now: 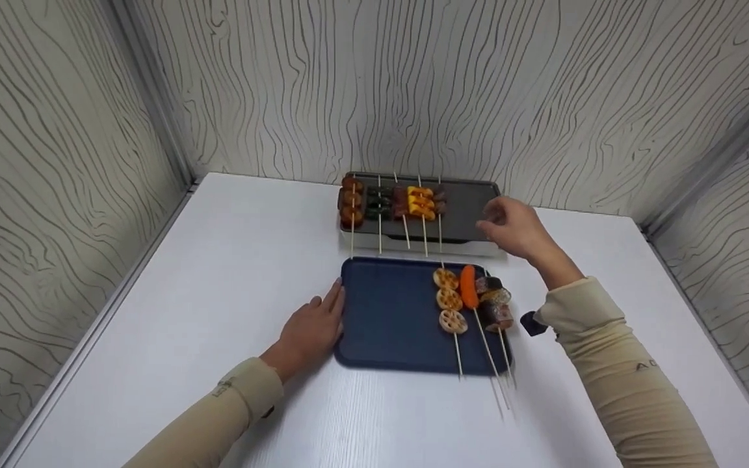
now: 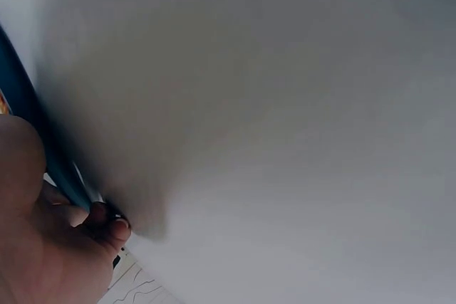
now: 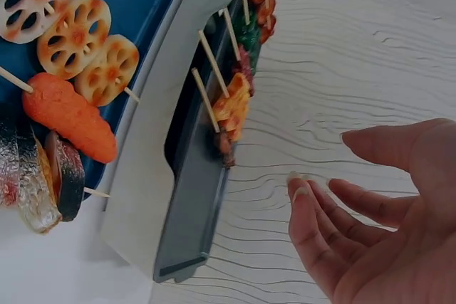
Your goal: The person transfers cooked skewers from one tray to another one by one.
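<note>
Blue tray on the bench holds three skewers, one lotus root. The left hand touches its edge, fingers straight. The right hand, thumb and fingers apart, holds nothing near the grill.

The near tray was dark blue; the far grill plate, dark grey above a white base. Tray, left to right: lotus-root slices were cream with orange-brown patches, the sausage plain orange. The leftmost skewered pieces were reddish brown. The table was white; off-white walls bore wavy dark lines.
</note>
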`<control>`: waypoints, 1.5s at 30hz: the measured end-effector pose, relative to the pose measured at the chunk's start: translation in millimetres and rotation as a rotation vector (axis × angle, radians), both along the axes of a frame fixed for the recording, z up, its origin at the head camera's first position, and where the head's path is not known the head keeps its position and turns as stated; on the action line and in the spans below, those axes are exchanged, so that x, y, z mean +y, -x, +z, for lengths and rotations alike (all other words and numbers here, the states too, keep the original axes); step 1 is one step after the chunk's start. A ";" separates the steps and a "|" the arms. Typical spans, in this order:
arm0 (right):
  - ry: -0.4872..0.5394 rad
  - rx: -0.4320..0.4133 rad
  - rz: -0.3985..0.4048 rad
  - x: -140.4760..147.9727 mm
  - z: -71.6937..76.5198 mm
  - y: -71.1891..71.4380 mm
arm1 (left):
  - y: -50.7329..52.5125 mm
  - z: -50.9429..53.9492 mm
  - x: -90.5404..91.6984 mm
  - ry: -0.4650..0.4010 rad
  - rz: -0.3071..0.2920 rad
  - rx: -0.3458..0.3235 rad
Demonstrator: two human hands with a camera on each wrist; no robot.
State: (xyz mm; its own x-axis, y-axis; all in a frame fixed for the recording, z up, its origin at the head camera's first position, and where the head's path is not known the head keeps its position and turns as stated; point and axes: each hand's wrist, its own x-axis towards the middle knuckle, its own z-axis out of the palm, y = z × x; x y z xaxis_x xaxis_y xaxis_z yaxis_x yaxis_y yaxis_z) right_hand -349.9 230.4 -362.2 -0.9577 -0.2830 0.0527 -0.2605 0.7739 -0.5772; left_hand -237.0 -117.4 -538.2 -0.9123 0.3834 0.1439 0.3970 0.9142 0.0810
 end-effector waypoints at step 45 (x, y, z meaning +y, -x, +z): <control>0.285 -0.245 -0.064 -41.5 -80.8 57.8 | 2.0 1.5 0.3 0.064 0.017 -0.014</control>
State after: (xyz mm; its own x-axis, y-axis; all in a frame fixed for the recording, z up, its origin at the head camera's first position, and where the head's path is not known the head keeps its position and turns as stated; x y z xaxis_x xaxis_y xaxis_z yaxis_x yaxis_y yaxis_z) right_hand -407.6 189.0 -443.0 -0.9668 -0.2296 -0.1122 -0.0446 0.5837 -0.8108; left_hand -238.9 -117.1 -536.7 -0.9204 0.3762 0.1068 0.3810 0.9242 0.0279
